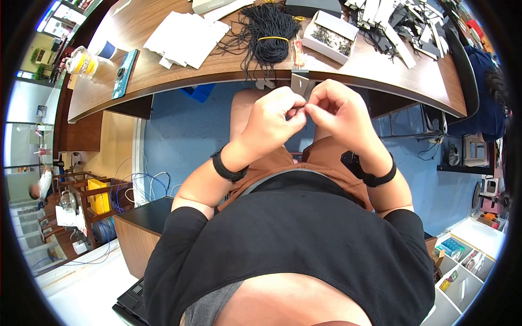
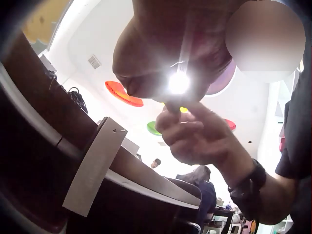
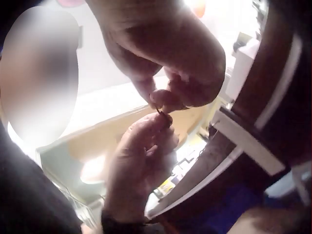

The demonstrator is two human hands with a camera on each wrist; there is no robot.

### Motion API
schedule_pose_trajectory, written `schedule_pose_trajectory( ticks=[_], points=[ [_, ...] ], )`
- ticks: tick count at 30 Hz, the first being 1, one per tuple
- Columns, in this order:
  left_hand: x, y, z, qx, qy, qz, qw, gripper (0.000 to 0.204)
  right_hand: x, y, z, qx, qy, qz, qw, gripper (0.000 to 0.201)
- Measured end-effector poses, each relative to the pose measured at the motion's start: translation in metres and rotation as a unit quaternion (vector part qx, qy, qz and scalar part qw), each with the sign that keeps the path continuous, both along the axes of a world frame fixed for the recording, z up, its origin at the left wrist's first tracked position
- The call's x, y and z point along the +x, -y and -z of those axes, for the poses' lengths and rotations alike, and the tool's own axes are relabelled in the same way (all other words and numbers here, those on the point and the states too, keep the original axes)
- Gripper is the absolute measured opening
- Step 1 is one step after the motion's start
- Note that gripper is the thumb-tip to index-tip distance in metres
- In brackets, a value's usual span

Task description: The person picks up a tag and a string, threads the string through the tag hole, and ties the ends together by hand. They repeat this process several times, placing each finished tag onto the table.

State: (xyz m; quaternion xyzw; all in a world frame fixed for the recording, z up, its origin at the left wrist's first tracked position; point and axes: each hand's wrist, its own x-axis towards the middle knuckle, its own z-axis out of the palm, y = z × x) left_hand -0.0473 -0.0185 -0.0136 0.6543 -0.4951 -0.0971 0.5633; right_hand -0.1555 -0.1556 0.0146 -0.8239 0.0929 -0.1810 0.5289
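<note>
Both hands meet in front of the lap, just off the table's edge. My left hand [image 1: 274, 115] pinches a thin dark piece [image 3: 159, 111] between thumb and fingertips. Right against it, my right hand [image 1: 343, 111] pinches the same piece from the other side. Most of the piece is hidden by the fingers, and I cannot tell its exact kind. Beyond the fingertips, a pale grey tag [image 2: 95, 168] with a small hole near its top juts over the table edge. A bundle of black cords [image 1: 272, 48], tied with a yellow band, lies behind it on the table.
A white box [image 1: 330, 39] of small black pieces stands right of the cords. Black and white tags [image 1: 405, 32] are heaped farther right. White sheets [image 1: 187, 39], a teal phone [image 1: 125, 74], a plastic cup [image 1: 83, 63] and a blue cup [image 1: 107, 50] occupy the left.
</note>
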Motion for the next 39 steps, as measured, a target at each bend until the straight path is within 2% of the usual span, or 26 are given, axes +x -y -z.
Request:
schedule_pose_trajectory(
  ticks=[2, 3, 6, 8, 11, 14, 16, 19, 22, 23, 26, 29, 32, 33, 36, 39],
  points=[
    [-0.001, 0.0, -0.002, 0.003, 0.008, 0.008, 1.0, 0.009, 0.002, 0.009, 0.004, 0.234, -0.091, -0.014, 0.968, 0.01],
    [-0.001, -0.001, -0.002, 0.008, -0.011, 0.01, 1.0, 0.009, 0.003, 0.011, 0.008, 0.308, -0.088, -0.009, 0.947, 0.015],
    [0.003, -0.004, -0.001, 0.021, -0.088, 0.016, 0.996, 0.007, 0.001, 0.013, 0.008, 0.39, -0.057, 0.019, 0.919, 0.018],
    [0.004, -0.006, 0.003, 0.029, -0.171, 0.024, 0.985, 0.004, -0.002, 0.012, 0.009, 0.333, -0.043, 0.0, 0.942, 0.02],
    [0.006, -0.006, 0.004, 0.037, -0.18, 0.035, 0.982, 0.003, -0.002, 0.004, 0.003, 0.26, -0.032, -0.011, 0.965, 0.018],
    [0.006, -0.008, -0.002, 0.056, -0.134, 0.044, 0.988, 0.004, 0.001, -0.002, 0.006, 0.218, 0.011, -0.002, 0.976, 0.014],
    [0.006, -0.007, 0.0, 0.049, -0.155, 0.054, 0.985, 0.005, 0.0, 0.003, 0.012, 0.168, 0.021, -0.009, 0.985, 0.014],
    [0.005, -0.006, 0.002, 0.026, -0.221, 0.067, 0.973, 0.006, 0.002, 0.005, 0.01, 0.171, -0.046, 0.011, 0.984, 0.014],
    [0.004, -0.006, 0.007, 0.004, -0.247, 0.063, 0.967, 0.008, 0.003, -0.001, 0.013, 0.33, -0.032, -0.017, 0.943, 0.013],
    [0.004, -0.006, 0.01, -0.002, -0.246, 0.059, 0.967, 0.008, 0.003, -0.003, 0.01, 0.352, -0.05, 0.002, 0.935, 0.011],
    [0.001, -0.005, 0.012, 0.009, -0.148, 0.0, 0.989, 0.007, 0.002, -0.009, 0.017, 0.355, -0.036, 0.014, 0.934, 0.011],
    [-0.002, -0.007, 0.0, 0.015, -0.003, -0.043, 0.999, 0.007, 0.002, -0.013, 0.019, 0.298, -0.029, 0.025, 0.954, 0.011],
    [0.0, -0.003, 0.003, -0.041, 0.056, -0.072, 0.995, 0.007, 0.0, -0.016, 0.013, 0.236, -0.037, 0.022, 0.971, 0.011],
    [0.0, -0.003, 0.001, -0.038, 0.032, -0.063, 0.997, 0.007, -0.001, -0.016, 0.01, 0.215, -0.04, 0.019, 0.976, 0.011],
    [0.0, -0.006, -0.004, -0.03, -0.037, -0.031, 0.998, 0.005, 0.0, -0.007, 0.006, 0.365, -0.07, -0.032, 0.928, 0.012],
    [0.002, -0.006, -0.001, -0.026, -0.08, 0.002, 0.996, 0.004, 0.001, 0.0, 0.012, 0.505, -0.086, -0.071, 0.856, 0.015]
  ],
)
